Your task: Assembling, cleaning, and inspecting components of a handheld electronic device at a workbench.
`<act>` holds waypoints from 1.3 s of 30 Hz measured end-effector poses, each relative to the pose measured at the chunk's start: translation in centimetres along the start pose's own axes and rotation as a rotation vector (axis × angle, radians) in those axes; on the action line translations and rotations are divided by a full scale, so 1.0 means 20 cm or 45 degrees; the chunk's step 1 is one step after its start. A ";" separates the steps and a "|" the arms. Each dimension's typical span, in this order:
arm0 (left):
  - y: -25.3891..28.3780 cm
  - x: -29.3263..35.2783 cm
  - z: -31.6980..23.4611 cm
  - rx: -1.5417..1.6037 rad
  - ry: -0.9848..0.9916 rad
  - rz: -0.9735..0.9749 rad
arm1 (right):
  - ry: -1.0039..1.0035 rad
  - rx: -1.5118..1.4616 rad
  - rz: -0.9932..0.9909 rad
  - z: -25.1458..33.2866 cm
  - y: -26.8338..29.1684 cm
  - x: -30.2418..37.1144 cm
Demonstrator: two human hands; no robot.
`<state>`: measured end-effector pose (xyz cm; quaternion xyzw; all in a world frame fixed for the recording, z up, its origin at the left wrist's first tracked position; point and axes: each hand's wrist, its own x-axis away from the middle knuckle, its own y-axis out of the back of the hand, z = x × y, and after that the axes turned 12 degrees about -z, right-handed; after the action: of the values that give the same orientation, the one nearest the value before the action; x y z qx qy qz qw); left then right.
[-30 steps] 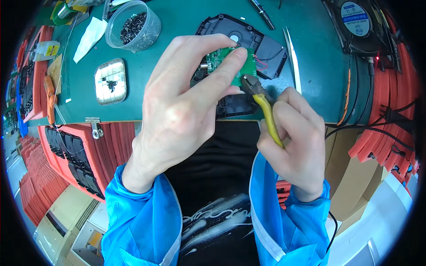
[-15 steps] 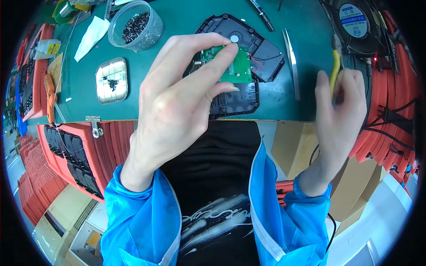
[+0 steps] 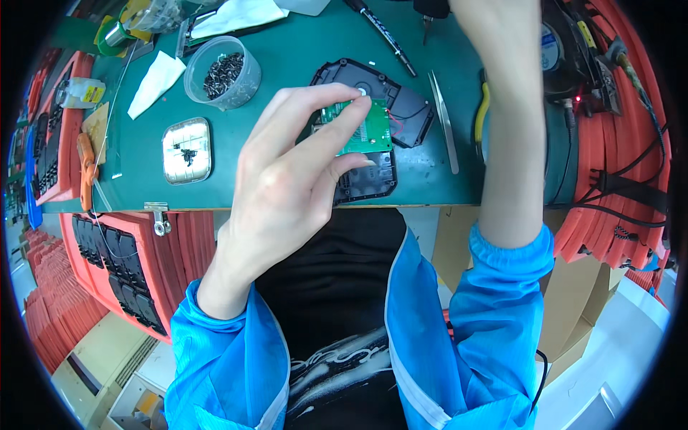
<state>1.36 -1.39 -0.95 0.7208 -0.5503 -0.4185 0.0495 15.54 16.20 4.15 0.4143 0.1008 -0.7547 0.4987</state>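
My left hand (image 3: 287, 161) is closed on a green circuit board (image 3: 377, 135), pinching it between thumb and fingers. Beneath the board lie the two halves of a black plastic housing (image 3: 411, 118), with thin red and black wires running to the upper half. My right arm stretches far forward, and my right hand (image 3: 494, 21) is cut off by the top edge, so its fingers are hidden. Just left of it a black screwdriver (image 3: 430, 8) points its tip downward; whether the hand touches it I cannot tell. Yellow-handled pliers (image 3: 481, 118) lie beside my right forearm, partly covered.
Tweezers (image 3: 444, 125) and a black marker (image 3: 383, 39) lie on the green mat. A clear tub of screws (image 3: 247, 82) and a metal dish (image 3: 172, 161) with small black screws stand to the left. At right are a black fan (image 3: 552, 54) and red foam trays (image 3: 609, 208).
My right hand has let go of the yellow-handled pliers and reached forward to the top edge. The left hand keeps its hold on the circuit board. The whole view has shifted slightly.
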 end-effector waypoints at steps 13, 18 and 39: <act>0.01 0.03 0.05 0.013 0.038 -0.099 | -0.482 -0.695 0.105 0.27 0.20 0.02; 0.00 0.04 0.05 0.024 0.021 -0.112 | -0.383 -1.089 0.576 0.17 0.36 0.03; -0.02 0.04 0.05 0.001 -0.004 -0.109 | -0.203 -1.509 0.936 0.02 0.37 0.07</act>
<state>0.99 -1.57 -2.31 0.7430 -0.5193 -0.4212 0.0304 21.34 11.39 5.37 0.0232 0.3119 -0.3831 0.8691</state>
